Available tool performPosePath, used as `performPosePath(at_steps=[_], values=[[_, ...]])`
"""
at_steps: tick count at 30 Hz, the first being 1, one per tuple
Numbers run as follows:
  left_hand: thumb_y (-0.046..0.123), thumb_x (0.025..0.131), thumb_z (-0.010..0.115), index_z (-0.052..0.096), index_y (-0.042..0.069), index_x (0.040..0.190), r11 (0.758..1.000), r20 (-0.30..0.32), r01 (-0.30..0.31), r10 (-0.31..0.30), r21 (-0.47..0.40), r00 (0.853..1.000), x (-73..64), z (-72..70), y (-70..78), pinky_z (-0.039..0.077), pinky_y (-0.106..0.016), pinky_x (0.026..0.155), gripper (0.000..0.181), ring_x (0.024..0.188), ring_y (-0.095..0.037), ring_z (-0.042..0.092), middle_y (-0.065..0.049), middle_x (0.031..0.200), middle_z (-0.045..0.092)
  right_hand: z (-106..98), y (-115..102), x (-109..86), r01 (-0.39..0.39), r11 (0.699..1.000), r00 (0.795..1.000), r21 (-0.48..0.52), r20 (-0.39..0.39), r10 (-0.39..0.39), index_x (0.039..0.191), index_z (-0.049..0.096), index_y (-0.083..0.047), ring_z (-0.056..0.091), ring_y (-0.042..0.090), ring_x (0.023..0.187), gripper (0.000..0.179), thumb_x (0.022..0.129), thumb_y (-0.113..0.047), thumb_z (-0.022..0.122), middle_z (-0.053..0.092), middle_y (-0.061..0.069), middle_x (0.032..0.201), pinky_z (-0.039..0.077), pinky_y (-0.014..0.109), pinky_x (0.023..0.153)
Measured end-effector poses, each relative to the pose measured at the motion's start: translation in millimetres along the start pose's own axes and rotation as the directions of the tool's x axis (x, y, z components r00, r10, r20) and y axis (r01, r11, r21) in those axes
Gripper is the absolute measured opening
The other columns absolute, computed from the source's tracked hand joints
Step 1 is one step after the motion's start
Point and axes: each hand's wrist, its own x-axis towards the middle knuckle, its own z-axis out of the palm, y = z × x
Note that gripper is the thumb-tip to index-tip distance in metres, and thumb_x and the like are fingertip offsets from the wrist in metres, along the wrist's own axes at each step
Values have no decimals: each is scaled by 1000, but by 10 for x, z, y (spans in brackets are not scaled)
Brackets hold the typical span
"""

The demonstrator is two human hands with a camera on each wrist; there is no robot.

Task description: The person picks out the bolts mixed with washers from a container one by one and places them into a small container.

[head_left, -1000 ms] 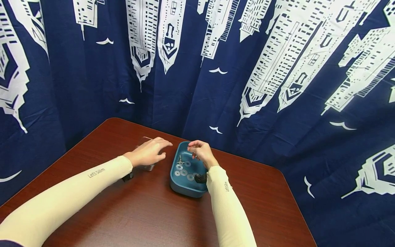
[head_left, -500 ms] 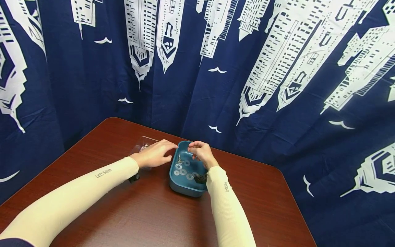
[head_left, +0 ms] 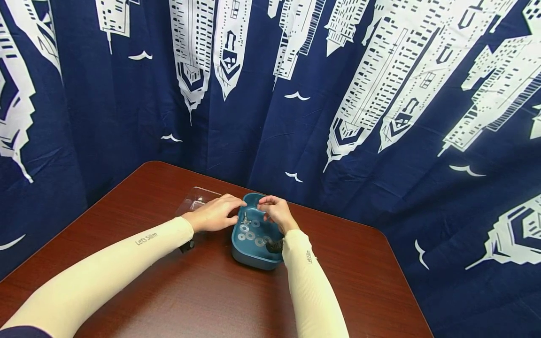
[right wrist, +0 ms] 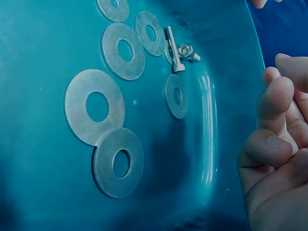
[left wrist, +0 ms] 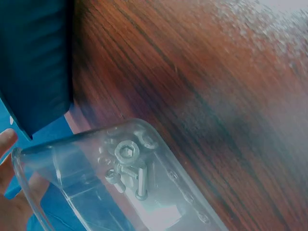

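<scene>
My left hand reaches over the clear plastic box, its fingers extended to the left rim of the blue tray. In the left wrist view, part of that hand appears past the rim of the box, which contains several socket-head screws. Above the blue tray, my right hand has loosely bent fingers, with nothing visible between them. Several flat washers lie on the tray floor in the right wrist view, with a long screw and a shorter screw beside them.
Both containers stand on a dark red wooden table, near its back edge. A navy curtain printed with white buildings hangs close behind. A black strap on the right wrist overlaps part of the tray.
My left hand has moved right to the blue tray's rim, uncovering more of the clear box. The right hand has stayed almost still above the tray.
</scene>
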Motion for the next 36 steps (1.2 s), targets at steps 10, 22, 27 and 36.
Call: performPosePath(at_steps=[10,22,27,36], values=[[23,96,62,55,8,143,1000,10,-1,1,-4,1000,2,22,22,41,-44,113,49,135,-25,46,-5,144,58,64,80,34,-15,1000,1000,12,-18,15,105,71,-3,55,14,50,18,87,-8,72,71,7,84,38,25,48],[24,96,62,56,8,142,1000,8,2,-2,-7,1000,10,40,35,41,-44,112,50,134,-26,46,-6,144,57,117,168,64,-77,997,997,-25,-18,76,104,71,-6,54,15,52,18,86,-9,73,65,-3,73,38,27,50],[25,95,63,56,8,142,1000,10,10,-10,-12,1000,34,46,25,42,-43,112,50,133,-25,46,-5,143,59,147,199,74,-89,996,996,-24,-4,89,107,71,-3,55,15,52,21,86,-8,72,69,3,78,38,25,48],[26,94,65,55,8,142,1000,25,18,-17,-23,1000,48,55,-2,42,-44,112,52,134,-26,45,-6,142,60,218,198,76,-113,993,993,-45,22,114,110,69,-1,55,13,52,23,88,-6,68,76,12,96,36,24,47]])
